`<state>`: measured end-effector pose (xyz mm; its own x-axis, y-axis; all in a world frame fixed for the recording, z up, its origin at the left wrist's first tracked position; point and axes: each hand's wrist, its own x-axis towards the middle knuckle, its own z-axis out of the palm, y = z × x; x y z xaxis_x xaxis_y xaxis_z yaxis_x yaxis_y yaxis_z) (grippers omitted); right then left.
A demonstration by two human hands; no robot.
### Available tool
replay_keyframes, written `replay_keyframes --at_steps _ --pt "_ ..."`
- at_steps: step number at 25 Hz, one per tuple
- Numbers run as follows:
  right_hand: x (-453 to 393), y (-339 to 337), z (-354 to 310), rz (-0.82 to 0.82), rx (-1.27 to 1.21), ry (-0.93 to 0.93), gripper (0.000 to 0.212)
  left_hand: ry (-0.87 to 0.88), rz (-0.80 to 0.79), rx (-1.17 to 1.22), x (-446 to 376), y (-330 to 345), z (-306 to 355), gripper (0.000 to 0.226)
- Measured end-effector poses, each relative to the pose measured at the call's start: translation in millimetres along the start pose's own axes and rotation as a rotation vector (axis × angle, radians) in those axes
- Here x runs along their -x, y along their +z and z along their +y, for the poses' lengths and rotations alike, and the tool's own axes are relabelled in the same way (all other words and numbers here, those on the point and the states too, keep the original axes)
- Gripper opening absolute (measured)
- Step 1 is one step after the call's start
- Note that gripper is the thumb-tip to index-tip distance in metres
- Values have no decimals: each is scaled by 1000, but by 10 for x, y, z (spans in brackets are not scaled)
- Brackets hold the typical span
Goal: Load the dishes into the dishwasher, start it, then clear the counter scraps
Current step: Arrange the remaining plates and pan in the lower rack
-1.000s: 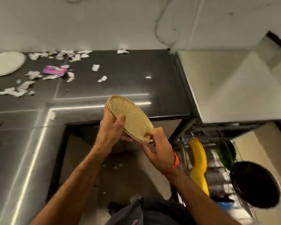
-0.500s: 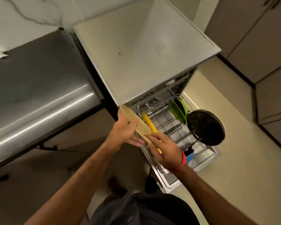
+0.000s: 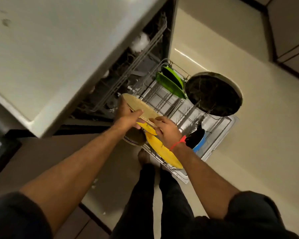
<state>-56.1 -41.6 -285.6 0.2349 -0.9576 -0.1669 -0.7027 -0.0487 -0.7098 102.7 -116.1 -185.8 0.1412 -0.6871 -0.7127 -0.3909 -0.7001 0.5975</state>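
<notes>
Tan plate (image 3: 141,107) speckled, matt — rack (image 3: 164,99) wire metal.

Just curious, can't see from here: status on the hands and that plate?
Left hand and right hand both gripping tan plates over lower rack. Yellow plates directly beneath.

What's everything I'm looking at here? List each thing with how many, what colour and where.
tan plates: a thin stack, count unclear, speckled tan, held over the rack's near end
yellow plates: two, yellow, on edge at the rack's near end
green plates: two, green, on edge at the rack's far end
dark pan: one, black, tilted at the rack's right edge
blue item: one, blue, partly hidden, right side of the rack
lower rack: one, grey wire, pulled out of the dishwasher
dishwasher: one, pale top, open
left hand: grips the stack's edge
right hand: pinches the stack's near edge; red wristband
</notes>
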Motion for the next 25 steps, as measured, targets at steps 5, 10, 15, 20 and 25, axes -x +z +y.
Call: replay_keyframes --at_steps 5,10,15,20,25 --pt "-586 725 605 -46 -39 142 33 -68 22 -234 -1307 364 -394 51" --pt "-807 1168 1123 -172 5 135 43 -149 17 -324 -1831 685 -606 46" --pt "-984 1281 1271 -324 34 208 49 -221 -18 -258 -1981 786 -661 45" --pt "-827 998 1095 -266 -87 357 56 -213 71 -76 -1529 564 -485 40" --pt "-278 223 307 18 -208 387 47 32 87 -34 -286 67 -425 54"
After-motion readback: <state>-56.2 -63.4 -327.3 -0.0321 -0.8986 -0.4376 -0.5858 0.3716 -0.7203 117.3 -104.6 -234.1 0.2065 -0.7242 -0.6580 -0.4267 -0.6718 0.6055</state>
